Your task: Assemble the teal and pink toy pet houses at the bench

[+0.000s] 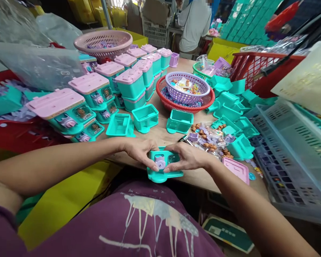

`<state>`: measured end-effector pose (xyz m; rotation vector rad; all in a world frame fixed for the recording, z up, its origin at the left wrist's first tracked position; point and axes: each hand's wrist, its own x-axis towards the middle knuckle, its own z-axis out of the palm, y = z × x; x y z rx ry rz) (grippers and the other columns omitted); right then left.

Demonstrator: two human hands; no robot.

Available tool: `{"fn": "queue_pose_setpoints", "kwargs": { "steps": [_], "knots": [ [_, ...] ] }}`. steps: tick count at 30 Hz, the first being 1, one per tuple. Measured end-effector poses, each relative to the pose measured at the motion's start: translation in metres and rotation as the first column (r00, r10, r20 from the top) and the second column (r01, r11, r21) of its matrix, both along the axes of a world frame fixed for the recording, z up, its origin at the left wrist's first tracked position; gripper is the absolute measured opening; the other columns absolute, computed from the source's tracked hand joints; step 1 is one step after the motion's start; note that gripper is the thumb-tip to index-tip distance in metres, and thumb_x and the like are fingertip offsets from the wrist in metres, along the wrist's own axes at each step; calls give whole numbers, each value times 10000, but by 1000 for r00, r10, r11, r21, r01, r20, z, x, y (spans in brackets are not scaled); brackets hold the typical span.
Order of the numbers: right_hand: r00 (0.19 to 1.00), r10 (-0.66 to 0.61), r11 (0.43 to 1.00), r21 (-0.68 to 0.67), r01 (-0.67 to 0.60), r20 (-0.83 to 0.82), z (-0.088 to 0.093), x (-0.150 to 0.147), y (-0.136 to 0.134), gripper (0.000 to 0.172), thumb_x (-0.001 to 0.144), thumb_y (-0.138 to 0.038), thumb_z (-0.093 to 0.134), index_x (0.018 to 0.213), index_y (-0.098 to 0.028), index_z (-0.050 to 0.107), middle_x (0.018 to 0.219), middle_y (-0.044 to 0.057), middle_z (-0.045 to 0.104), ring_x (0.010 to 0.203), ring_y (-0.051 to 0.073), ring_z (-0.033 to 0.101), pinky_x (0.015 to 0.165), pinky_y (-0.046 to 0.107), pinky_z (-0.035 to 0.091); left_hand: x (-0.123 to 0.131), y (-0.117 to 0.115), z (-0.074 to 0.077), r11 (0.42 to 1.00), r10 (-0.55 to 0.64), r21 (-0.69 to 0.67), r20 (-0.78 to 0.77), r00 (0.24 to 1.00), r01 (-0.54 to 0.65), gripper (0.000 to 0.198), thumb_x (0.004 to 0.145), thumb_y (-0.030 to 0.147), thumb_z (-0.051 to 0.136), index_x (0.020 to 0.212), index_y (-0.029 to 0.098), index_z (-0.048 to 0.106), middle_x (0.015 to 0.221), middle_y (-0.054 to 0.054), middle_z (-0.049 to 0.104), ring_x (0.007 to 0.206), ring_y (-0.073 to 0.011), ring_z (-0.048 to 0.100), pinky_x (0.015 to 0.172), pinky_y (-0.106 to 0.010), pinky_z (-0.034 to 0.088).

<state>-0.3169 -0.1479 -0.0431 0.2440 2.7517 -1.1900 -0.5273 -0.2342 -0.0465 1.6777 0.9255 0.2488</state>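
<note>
Both of my hands grip one teal plastic toy box (156, 176) at the table's near edge. My left hand (140, 151) is closed on its left side, the thumb against a lilac piece with a round knob (160, 162) on the box's front. My right hand (188, 157) wraps the right side, its thumb pressing near that same piece. The fingers behind the box are partly hidden. Just beyond my hands stand open teal boxes (146, 117). Right of them lies a pile of small brown figures and lilac parts (210, 141).
Stacked teal boxes with pink lids (130, 80) fill the left. A lilac basket (187, 98) sits in a red one (160, 96). Loose teal boxes (227, 103), a pink lid (237, 169) and a clear crate (291, 142) are at right. Another person (195, 26) is at the back.
</note>
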Motion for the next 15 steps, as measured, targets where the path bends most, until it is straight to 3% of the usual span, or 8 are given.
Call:
{"fn": "queue_pose_setpoints", "kwargs": {
  "steps": [5,10,13,15],
  "knots": [
    [999,-29,1000,7,29,39,-3,-11,0,505,754,-611,681,963,-153,638,776,6,602,641,108,486,566,227,301,-5,-2,-17,996,86,-4,32,996,-86,360,668,469,778,679,124,674,560,23,578,514,-85,471,493,-190,363],
    [998,-39,999,17,38,45,-1,-16,-4,457,783,-605,658,857,-155,622,713,-2,593,592,95,474,538,226,280,-9,-7,-16,997,82,7,-1,997,-82,326,719,447,735,716,126,677,606,18,586,546,-91,478,505,-195,361],
    [1000,-25,998,53,26,-17,0,-10,-12,416,829,-577,626,849,-162,613,736,1,606,599,93,490,553,231,297,-7,-12,-12,988,-30,151,17,999,27,300,767,444,699,731,148,668,630,18,601,570,-99,498,541,-199,389],
    [997,-1,994,113,10,-77,-4,-4,-18,425,849,-595,592,850,-171,607,759,6,608,629,104,504,580,241,320,-3,-14,-11,939,-48,338,-60,997,65,294,780,449,689,725,163,652,650,12,613,595,-109,518,574,-204,414]
  ]
}}
